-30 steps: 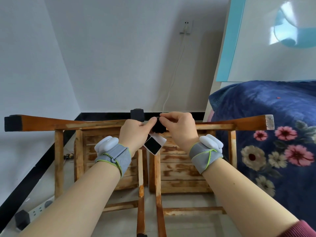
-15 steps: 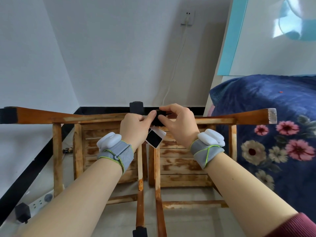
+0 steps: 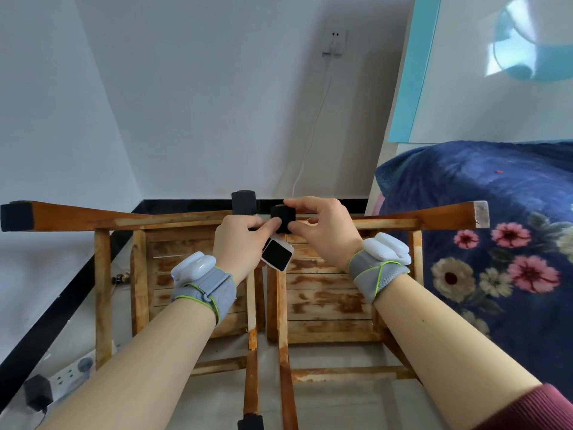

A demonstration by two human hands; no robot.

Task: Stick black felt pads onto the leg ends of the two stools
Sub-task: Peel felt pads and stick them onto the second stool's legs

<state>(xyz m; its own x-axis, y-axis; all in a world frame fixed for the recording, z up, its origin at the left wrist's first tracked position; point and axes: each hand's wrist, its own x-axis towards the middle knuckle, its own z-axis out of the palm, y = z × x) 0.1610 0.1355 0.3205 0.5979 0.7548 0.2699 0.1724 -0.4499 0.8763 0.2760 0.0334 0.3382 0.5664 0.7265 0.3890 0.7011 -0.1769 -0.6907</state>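
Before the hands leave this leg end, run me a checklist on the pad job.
1. Black felt pad on the middle leg end, both hands pressing it: ok.
2. Pad seated square and fully stuck: cannot tell, fingers cover it.
3. Spare pad on its white backing kept in the left hand: ok.
4. Far-left leg end padded: ok.
5. Far-right leg end padded: not ok, bare wood.

Soft daylight, sharp centre, edges perhaps warped.
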